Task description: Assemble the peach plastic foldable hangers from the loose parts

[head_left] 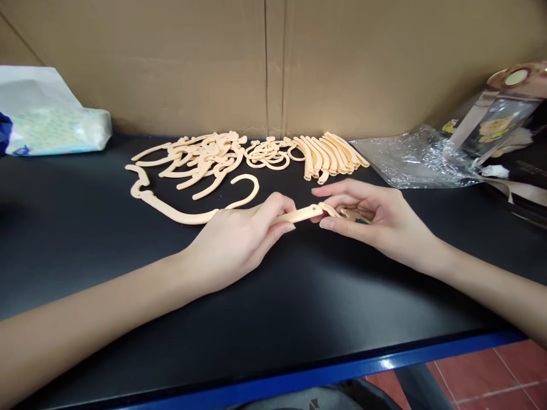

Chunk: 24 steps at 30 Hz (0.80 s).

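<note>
My left hand point(243, 239) is closed around a cream plastic hanger arm point(304, 214), whose end with a small hole points to the right. At that end, a curved cream hanger piece point(330, 210) meets the arm and runs into the curled fingers of my right hand point(380, 222). The right palm hides part of this piece. Just behind my left hand lies a folding hanger point(179, 215) with a hook point(250, 196), partly covered by the hand.
Behind my hands are a heap of jointed hanger parts point(209, 156), several loose hooks point(269, 155) and a row of hanger arms point(329, 155). A tissue pack point(60, 128) stands at left; clear plastic wrap point(414, 159) and a bag point(496, 122) lie at right. Cardboard point(179, 62) backs the black table point(299, 319).
</note>
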Each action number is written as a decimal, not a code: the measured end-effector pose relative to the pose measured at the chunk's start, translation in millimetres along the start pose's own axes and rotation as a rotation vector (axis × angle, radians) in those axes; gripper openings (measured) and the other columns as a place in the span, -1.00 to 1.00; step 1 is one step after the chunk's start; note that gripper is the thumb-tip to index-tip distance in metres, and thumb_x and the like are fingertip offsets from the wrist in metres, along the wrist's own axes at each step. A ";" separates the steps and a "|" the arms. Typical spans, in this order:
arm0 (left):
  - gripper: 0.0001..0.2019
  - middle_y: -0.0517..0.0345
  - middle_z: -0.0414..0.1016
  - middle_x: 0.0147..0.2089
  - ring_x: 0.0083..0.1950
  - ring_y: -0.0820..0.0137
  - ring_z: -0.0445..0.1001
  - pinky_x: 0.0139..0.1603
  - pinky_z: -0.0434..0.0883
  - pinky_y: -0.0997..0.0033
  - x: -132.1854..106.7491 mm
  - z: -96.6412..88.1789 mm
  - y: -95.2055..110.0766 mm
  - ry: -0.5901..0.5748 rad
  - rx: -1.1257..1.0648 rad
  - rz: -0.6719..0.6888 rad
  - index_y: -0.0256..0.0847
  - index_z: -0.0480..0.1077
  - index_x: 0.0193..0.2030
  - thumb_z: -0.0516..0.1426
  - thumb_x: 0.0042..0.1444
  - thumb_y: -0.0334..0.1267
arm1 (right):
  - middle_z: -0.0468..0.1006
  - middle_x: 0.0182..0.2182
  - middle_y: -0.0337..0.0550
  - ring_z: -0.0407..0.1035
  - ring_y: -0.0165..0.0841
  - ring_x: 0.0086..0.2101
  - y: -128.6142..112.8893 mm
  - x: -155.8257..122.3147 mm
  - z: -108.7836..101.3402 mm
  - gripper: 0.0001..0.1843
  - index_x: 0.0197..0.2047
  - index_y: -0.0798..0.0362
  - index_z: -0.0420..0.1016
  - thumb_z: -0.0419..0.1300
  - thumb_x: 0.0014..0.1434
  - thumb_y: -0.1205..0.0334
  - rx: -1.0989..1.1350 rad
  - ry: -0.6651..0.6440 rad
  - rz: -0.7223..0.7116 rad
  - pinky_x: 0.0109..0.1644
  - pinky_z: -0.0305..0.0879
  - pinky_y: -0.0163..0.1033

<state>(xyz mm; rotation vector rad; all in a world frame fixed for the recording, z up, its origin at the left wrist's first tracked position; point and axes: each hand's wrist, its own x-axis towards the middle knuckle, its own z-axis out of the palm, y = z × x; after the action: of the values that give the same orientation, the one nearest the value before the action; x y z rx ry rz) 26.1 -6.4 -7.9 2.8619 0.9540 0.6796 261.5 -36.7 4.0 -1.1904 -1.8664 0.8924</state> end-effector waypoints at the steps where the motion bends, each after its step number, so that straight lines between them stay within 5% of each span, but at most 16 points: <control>1: -0.86 0.25 0.54 -0.25 -0.51 0.50 0.43 -0.53 0.23 0.55 -0.1 -0.1 0.5 0.000 -0.008 -0.002 -0.15 0.21 -0.08 -0.10 0.36 -0.19 | 0.62 -0.27 -0.21 0.49 -0.37 -0.27 -0.4 0.2 0.1 -0.63 -0.03 0.01 0.48 0.34 0.09 0.14 0.024 0.009 0.000 -0.13 0.40 -0.24; 13: -0.82 0.17 0.52 -0.19 -0.48 0.48 0.45 -0.55 0.23 0.54 -1.2 1.8 0.4 -0.008 0.007 -0.003 -0.17 0.20 -0.07 -0.14 0.37 -0.18 | 0.61 -0.39 -0.24 0.49 -0.40 -0.36 -1.9 1.5 4.0 -0.74 -0.25 0.04 0.45 0.37 0.05 0.14 0.207 -0.025 0.082 -0.21 0.42 -0.25; 24: -0.83 0.19 0.56 -0.20 -0.49 0.44 0.46 -0.55 0.19 0.51 -3.3 3.4 1.2 -0.040 0.038 0.030 -0.14 0.17 -0.06 -0.17 0.37 -0.21 | 0.56 -0.42 -0.27 0.41 -0.41 -0.41 5.7 -2.6 3.2 -0.74 -0.20 0.04 0.47 0.31 0.12 0.05 -0.072 -0.082 -0.014 -0.29 0.32 -0.29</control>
<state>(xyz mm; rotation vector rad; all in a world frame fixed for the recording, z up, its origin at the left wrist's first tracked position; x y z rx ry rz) 25.9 -8.9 -12.1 2.9172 0.9302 0.6100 261.9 -37.8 -3.0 -1.1984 -1.9852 0.8852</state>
